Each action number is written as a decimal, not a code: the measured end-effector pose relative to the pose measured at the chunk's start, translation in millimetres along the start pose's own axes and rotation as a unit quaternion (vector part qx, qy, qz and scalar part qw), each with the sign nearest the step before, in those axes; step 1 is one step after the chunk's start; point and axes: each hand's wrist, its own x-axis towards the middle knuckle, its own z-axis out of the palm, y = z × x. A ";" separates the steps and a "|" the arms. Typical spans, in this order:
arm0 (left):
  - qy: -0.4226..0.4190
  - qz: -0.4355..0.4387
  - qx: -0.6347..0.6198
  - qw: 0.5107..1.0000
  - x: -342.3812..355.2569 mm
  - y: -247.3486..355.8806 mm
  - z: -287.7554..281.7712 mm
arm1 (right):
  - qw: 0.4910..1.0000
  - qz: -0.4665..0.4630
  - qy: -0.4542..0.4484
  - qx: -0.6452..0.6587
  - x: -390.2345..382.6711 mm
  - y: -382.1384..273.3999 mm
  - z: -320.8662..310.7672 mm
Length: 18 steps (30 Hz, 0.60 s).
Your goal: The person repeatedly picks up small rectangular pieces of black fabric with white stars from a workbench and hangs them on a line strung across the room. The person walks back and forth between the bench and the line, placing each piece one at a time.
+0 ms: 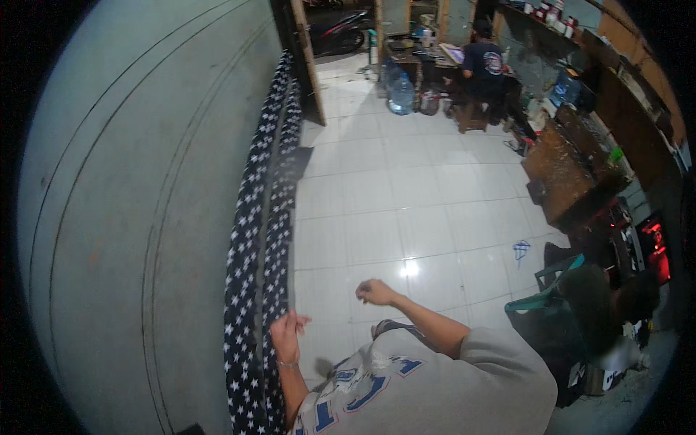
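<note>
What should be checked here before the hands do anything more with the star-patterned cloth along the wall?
1. Left hand touching the star-patterned cloth: ok, fingers at its edge.
2. Firm grip on the cloth: cannot tell.
3. Right hand free: ok, raised over the white tiled floor, apparently holding nothing.
4. Cloth lying flat along the wall: ok, in a long strip.
5. Other person out of the way: ok, far across the room.

A long dark cloth (257, 239) with white stars hangs draped along the grey wall. It seems folded lengthwise.
</note>
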 end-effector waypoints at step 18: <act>-0.637 0.167 -0.620 0.427 362.1 261.2 381.9 | 0.800 0.442 0.378 0.148 114.4 238.4 -280.4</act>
